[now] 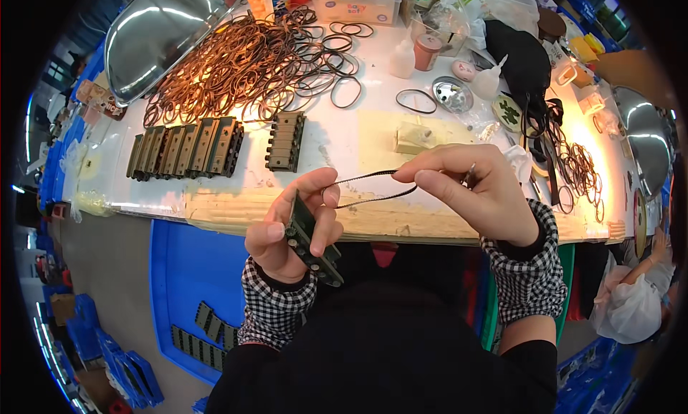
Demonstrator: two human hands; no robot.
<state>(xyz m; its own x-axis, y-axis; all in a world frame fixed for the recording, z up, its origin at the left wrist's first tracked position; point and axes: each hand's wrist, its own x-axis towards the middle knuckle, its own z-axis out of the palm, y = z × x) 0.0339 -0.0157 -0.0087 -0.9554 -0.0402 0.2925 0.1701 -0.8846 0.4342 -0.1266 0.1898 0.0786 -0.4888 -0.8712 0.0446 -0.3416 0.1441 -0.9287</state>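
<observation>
My left hand (274, 240) grips a dark green plastic part (304, 227) with small round wheels along its side, tilted on edge above the table's front edge. A thin black toothed belt (367, 175) stretches as a loop between my hands. Its left end runs at the fingers of my left hand. Between thumb and forefinger, my right hand (479, 188) pinches the other end. Beyond my left hand, a row of similar wheeled parts (185, 149) stands on the table, with a single one (285, 141) to its right.
A big pile of dark belts (244, 66) covers the back left, beside a shiny metal lampshade (161, 37). A cream block (414, 137), a round tin (453, 94) and a white squeeze bottle (402, 60) stand beyond my right hand. Below left, a blue tray (166, 270) holds dark parts.
</observation>
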